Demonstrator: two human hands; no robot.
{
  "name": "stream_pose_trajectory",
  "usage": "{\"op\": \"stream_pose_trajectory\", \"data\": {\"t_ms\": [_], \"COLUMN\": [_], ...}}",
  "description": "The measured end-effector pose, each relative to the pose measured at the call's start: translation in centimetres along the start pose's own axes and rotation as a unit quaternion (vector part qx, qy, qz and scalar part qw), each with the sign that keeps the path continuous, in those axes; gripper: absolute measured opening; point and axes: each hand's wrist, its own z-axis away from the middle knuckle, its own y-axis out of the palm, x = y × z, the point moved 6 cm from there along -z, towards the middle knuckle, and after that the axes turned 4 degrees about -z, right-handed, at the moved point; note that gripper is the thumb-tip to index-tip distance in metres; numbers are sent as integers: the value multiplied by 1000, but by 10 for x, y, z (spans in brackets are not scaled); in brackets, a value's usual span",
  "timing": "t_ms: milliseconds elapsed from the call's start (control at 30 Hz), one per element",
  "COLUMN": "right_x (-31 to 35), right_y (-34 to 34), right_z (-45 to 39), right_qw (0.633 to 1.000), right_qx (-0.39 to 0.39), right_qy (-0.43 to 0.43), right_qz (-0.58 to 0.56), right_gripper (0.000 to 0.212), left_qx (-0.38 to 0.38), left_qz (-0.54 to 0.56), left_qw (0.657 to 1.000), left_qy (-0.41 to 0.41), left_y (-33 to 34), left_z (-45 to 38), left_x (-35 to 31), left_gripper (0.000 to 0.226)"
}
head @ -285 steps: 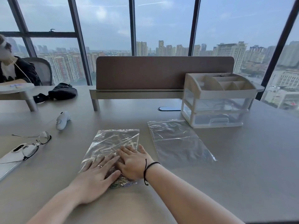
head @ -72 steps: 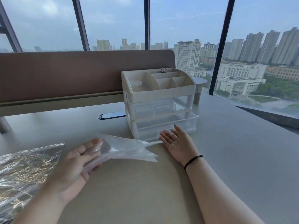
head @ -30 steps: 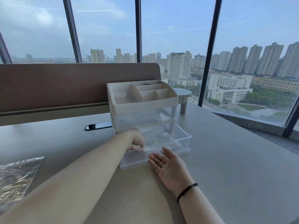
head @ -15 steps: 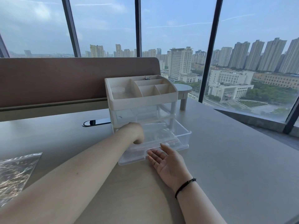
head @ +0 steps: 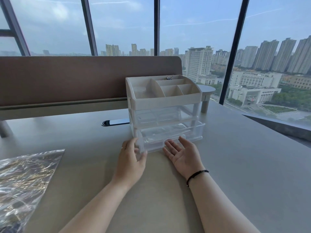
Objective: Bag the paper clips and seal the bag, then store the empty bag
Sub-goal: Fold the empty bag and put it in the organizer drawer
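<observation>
The left hand (head: 130, 161) lies at the near left corner of the clear bottom drawer (head: 170, 137) of the desk organizer (head: 164, 105), its fingers straight and loosely apart, fingertips against the drawer's left side and the thumb along its front face. The right hand (head: 184, 154) rests palm up on the table (head: 235, 165) just in front of the drawer's notched handle, fingers relaxed and slightly spread, their tips touching or nearly touching the drawer front; which, I cannot tell. A black cord bracelet (head: 196, 176) circles the right wrist. Both forearms reach in from the near edge, the left angled rightward.

The drawer stands pulled out toward the near side, with a crumpled transparent empty bag (head: 161, 133) inside it. The sealed bag of paper clips (head: 23, 179) lies flat on the table at the far left, well apart from both hands. A brown partition (head: 84, 78) stands behind the organizer, beside a cable port (head: 115, 122).
</observation>
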Motion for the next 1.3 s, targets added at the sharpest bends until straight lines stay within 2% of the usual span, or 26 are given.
{"op": "stream_pose_trajectory", "data": {"t_ms": [167,233,400,500,600,733,833,867,1033,1067,1100,1133,1200,1233,1267,1300], "right_x": [-9,-11,-12,-12,-13,-23,-33,-36,-41,-44,-48,-55,-78,-94,-111,-127], "right_y": [13,17,20,20,22,26,28,29,37,39,40,43,52,58,63,67], "right_z": [-13,-21,-32,-34,-30,-22,-17,-14,4,9,15,21,38,50,61,72], "right_qw": [1000,999,999,998,997,994,987,985,972,955,919,854,654,561,496,463], "right_qx": [20,31,41,52,54,54,79,86,78,80,81,90,121,148,179,206], "right_qy": [8,9,4,9,0,4,11,9,-36,-51,-80,-120,-209,-240,-260,-263], "right_qz": [-4,-4,14,26,46,94,139,152,217,280,377,498,717,778,809,821], "right_gripper": [10,7,14,20,38,32,68,74,73,72,70,67,53,46,43,41], "left_qx": [73,105,189,213,221,218,219,218,171,172,177,184,206,215,217,219], "left_qz": [-35,-55,-109,-132,-129,-125,-118,-114,-36,-23,-18,-26,-77,-106,-124,-127], "left_qw": [996,993,976,968,966,966,967,967,980,980,979,978,974,971,968,967], "left_qy": [27,5,-28,-26,-35,-52,-59,-59,-90,-101,-101,-89,-45,-22,1,15], "left_y": [18,22,34,37,36,33,32,31,11,4,-3,-11,-28,-37,-47,-56], "left_z": [4,0,-9,-9,-8,-7,-8,-7,1,7,13,20,38,48,57,65], "left_x": [1,6,19,20,18,20,22,21,22,23,25,26,28,30,32,37], "left_gripper": [61,69,83,86,85,85,83,83,64,57,49,40,28,29,34,43]}}
